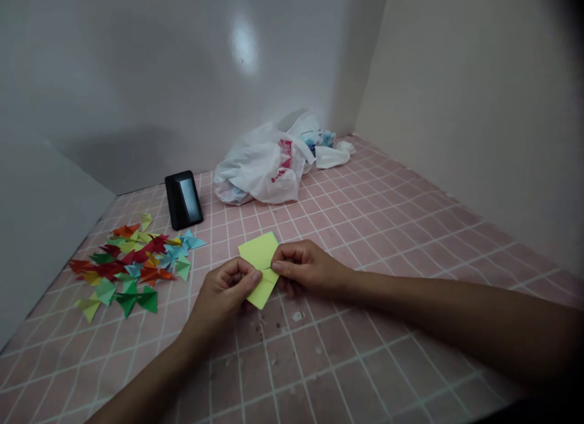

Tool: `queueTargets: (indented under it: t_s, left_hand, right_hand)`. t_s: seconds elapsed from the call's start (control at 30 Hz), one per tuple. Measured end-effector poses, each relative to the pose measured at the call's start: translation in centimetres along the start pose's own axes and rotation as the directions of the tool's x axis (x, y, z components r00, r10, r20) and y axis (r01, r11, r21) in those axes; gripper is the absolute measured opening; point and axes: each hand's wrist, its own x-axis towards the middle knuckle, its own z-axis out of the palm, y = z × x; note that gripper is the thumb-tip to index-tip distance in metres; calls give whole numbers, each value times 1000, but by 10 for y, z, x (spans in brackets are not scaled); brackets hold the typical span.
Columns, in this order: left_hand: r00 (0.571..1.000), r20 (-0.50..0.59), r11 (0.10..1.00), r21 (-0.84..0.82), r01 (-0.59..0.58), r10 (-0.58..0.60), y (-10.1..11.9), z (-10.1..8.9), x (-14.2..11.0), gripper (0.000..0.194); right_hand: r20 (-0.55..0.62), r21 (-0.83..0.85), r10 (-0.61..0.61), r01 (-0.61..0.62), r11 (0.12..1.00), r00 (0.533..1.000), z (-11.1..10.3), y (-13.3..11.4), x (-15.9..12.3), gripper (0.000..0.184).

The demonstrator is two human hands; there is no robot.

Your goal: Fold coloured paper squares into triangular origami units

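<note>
A yellow-green paper [258,250] with a crease across its lower part is held up over the tiled surface. My left hand [227,287] pinches its lower left edge between thumb and fingers. On the opposite side, my right hand [303,267] grips the right edge, thumb on top near the crease. A thin bluish edge shows at the paper's top right corner. To the left lies a spread of small folded paper figures [137,257] in red, orange, yellow, green and light blue.
Behind the figures a black phone-like device [183,200] leans back with a reflection on its screen. White plastic bags [264,162] with red print sit against the back wall. Pink tiled surface [387,211] runs to walls at left, back and right. Small pale flakes [298,316] lie below my hands.
</note>
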Motion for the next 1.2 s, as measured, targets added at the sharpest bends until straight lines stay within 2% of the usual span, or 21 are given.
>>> queueTargets:
  t_s: [0.17,0.33,0.47,0.53,0.6,0.67,0.7,0.73,0.8,0.9,1.03,1.2]
  left_hand:
    - [998,27,997,31,-64,63,1,-3,-2,29]
    - [995,24,993,-70,-97,99,5,-5,0,24]
    - [974,-15,973,-44,-228,228,5,-4,1,26]
    - [943,50,944,26,-330,328,5,-3,0,19]
    - [913,105,911,89,-403,393,5,-4,-1,4]
    - [932,81,930,77,-360,354,4,-5,-1,9]
    - [953,58,954,31,-300,298,3,-5,0,11]
    - [973,40,974,-20,-226,226,2,-5,0,13]
    - [994,41,991,-95,-94,98,0,-3,1,18]
    - [998,66,998,-64,-7,11,-1,1,1,22]
    - [998,57,998,-60,-20,23,0,4,0,23]
    - [997,32,996,-72,-61,64,-2,2,0,20]
  right_hand:
    - [65,101,85,-91,991,994,2,-3,0,22]
    - [47,274,100,-109,956,994,-2,0,2,27]
    - [110,385,112,-146,911,988,-2,5,3,28]
    - [169,383,122,-179,906,978,0,6,1,30]
    - [213,311,131,-195,930,968,2,4,-2,32]
    - [168,149,84,-109,983,982,3,-1,-4,35]
    - [112,49,32,-38,998,993,2,-3,-5,36]
    - [37,-52,-69,71,996,997,2,-6,-6,37]
    - [-16,-118,-181,178,977,983,0,-8,-5,34]
    - [-3,6,-144,144,990,990,0,-6,-3,32]
    - [-1,55,-35,35,998,999,3,1,-1,22]
    - [-33,17,-106,107,994,994,6,-1,-4,11]
